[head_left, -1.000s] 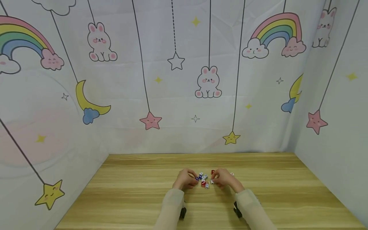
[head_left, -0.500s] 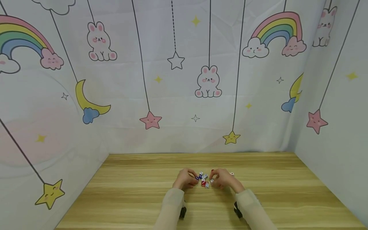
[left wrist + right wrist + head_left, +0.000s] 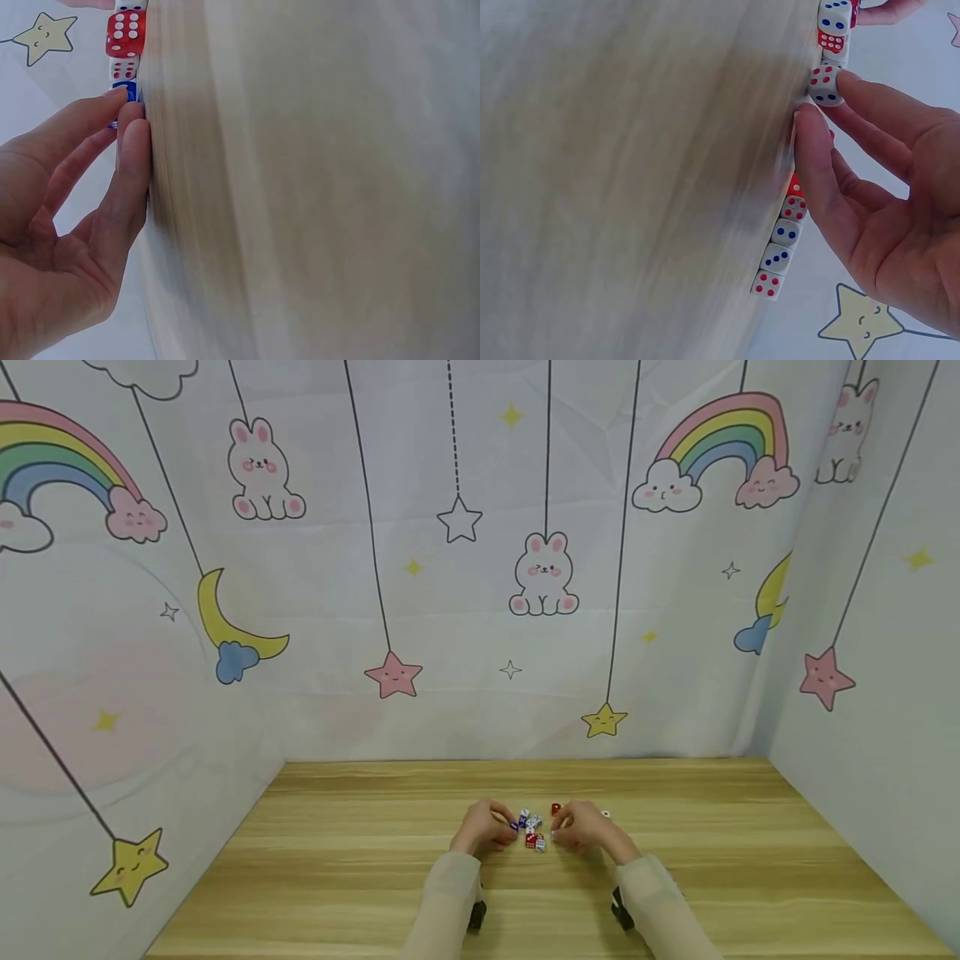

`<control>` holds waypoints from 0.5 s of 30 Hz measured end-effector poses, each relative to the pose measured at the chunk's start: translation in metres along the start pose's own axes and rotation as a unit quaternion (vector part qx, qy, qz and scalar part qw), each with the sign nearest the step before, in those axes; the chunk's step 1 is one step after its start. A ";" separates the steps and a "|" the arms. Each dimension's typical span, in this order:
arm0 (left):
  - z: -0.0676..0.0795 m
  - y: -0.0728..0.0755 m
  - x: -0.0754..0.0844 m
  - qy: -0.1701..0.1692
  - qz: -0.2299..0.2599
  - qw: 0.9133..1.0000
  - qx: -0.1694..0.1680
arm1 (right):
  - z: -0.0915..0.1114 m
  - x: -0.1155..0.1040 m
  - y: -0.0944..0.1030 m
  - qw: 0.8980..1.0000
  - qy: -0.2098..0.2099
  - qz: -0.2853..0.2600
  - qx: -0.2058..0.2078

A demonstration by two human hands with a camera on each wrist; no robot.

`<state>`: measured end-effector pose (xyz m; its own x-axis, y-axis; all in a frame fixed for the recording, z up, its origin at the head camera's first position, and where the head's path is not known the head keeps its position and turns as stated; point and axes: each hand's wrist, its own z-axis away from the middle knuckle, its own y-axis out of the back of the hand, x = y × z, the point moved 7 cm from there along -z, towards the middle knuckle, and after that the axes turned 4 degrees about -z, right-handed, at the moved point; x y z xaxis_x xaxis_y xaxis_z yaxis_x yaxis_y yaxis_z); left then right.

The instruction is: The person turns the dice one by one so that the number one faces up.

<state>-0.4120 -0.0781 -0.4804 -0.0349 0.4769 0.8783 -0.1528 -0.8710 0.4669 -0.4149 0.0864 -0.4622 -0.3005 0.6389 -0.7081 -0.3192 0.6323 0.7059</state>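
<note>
My left hand (image 3: 486, 827) is at the left side of a small cluster of dice on the table, its fingertips pinching a blue die (image 3: 129, 91). To the right of the cluster, my right hand (image 3: 585, 825) holds a white die (image 3: 826, 84) with red and blue dots between thumb and finger, low over the tabletop. Between the hands sit a red die (image 3: 531, 841), a white die (image 3: 540, 844) and a blue die (image 3: 523, 819), among others. Behind the right fingers lies another red die (image 3: 556, 808).
A row of dice, including a white die (image 3: 767, 286) with red dots, extends past the right hand, partly hidden by it. The wood-grain table (image 3: 360, 860) meets a white patterned cloth backdrop (image 3: 465, 727) at the back and both sides.
My right fingers have shifted slightly and now cover more of the white die, which appeared tilted half a second ago. The red die behind them shows again. The left hand stays still.
</note>
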 end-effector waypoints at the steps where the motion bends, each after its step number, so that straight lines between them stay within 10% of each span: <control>1: 0.000 0.000 0.000 0.000 0.001 1.000 0.000 | 0.000 0.000 0.000 1.000 0.000 0.002 0.002; 15: 0.001 0.001 0.000 -0.006 0.007 1.000 0.001 | 0.000 -0.001 -0.001 1.000 0.009 -0.022 0.012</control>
<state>-0.4107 -0.0786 -0.4797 -0.0259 0.4636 0.8857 -0.1505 -0.8777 0.4550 -0.4148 0.0851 -0.4621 -0.3023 0.6026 -0.7386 -0.3101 0.6705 0.6740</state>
